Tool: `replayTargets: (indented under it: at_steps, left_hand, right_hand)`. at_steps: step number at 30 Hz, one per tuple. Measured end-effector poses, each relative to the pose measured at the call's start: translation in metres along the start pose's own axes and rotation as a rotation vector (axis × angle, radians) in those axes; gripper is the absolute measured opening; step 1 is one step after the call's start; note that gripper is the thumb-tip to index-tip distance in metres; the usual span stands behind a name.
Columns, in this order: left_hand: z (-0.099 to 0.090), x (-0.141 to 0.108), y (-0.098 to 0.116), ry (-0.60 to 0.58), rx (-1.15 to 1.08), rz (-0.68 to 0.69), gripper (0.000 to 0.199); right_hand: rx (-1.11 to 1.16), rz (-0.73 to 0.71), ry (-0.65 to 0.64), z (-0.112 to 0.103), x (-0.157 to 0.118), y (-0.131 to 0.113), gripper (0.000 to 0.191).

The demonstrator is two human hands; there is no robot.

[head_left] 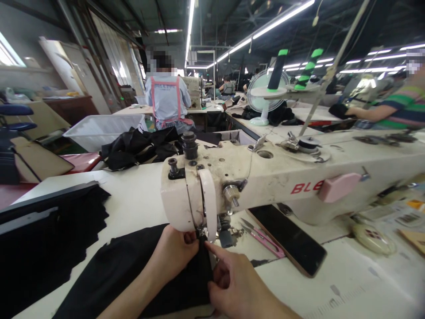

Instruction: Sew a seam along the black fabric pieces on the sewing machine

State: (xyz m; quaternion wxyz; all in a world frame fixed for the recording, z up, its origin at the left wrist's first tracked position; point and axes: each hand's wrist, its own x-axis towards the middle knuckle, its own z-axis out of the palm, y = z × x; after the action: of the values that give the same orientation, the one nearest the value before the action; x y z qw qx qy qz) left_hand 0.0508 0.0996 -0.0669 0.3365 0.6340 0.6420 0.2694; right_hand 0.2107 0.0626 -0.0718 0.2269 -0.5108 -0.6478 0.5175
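Worktable [139, 199] was pale cream, w/ printed ruler marks at its right front edge. Room was a long factory hall w/ fluorescent strip lights overhead and rows of sewing stations. A person in a light shirt w/ pink apron straps [168, 99] sat at the next table back; another person's arm in a striped sleeve [395, 108] came in at far right. A white fan [264, 95] stood on a table behind.

Cream sewing machine [265, 177], marked in red letters, ran across the table. Black fabric [133, 266] lay flat on the table at front, its edge up under the needle area [202, 232].

Left hand [175, 252] rested on the fabric just left of the needle, fingers curled, pinching the cloth edge. Right hand [232, 283] was just right of it, index finger stretched toward the needle, thumb and other fingers closed on the same fabric edge. Both hands touched the fabric, close together.

More black fabric pieces [49, 239] lay at the table's left. Pink thread snips [262, 239] and a black phone [288, 239] lay under the machine arm, side by side.

A white plastic bin [99, 130] stood behind the table; what was in it couldn't be made out. A heap of black cloth [139, 148] lay just beside it.
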Motion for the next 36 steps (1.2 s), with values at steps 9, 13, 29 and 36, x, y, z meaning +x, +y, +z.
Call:
replayTargets:
  at_steps: [9, 13, 29, 36]
  left_hand:
    - [0.004, 0.007, -0.009, 0.019, -0.009, -0.036, 0.01]
    - [0.003, 0.008, -0.008, 0.038, -0.013, -0.011, 0.013]
    - [-0.016, -0.002, -0.009, 0.274, 0.053, 0.298, 0.021]
    - [-0.006, -0.064, -0.027, 0.023, 0.546, 0.687, 0.036]
  right_hand:
    - [0.125, 0.062, -0.099, -0.005, 0.006, -0.008, 0.042]
    - [0.171, 0.142, -0.097, -0.007, 0.011, -0.011, 0.019]
    - [0.369, 0.127, -0.115, -0.005, 0.011, 0.011, 0.047]
    - [-0.253, -0.408, 0.15, -0.019, -0.022, 0.018, 0.035]
